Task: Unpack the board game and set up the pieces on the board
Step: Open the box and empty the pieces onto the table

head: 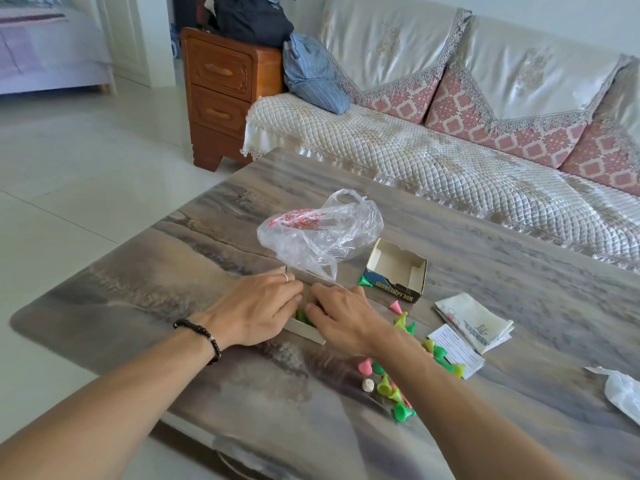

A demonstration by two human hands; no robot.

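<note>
A shallow cardboard box tray [306, 333] lies on the table in front of me with green cone pieces [302, 316] inside. My left hand [258, 308] rests on the tray's left side, its fingers nearly straight and bent down at the tips. From the right, my right hand [341, 315] reaches into the tray, thumb and fingers closing on the green pieces. Loose green, yellow and pink cone pieces [398, 389] lie scattered under my right forearm. A folded paper board [476, 318] and a leaflet [457, 351] lie to the right.
The empty other half of the box [401, 268] stands behind my hands, beside a crumpled clear plastic bag [320, 233]. White plastic [623, 389] lies at the table's right edge. A sofa [450, 161] runs behind the table, and a wooden cabinet [221, 95] stands at its left.
</note>
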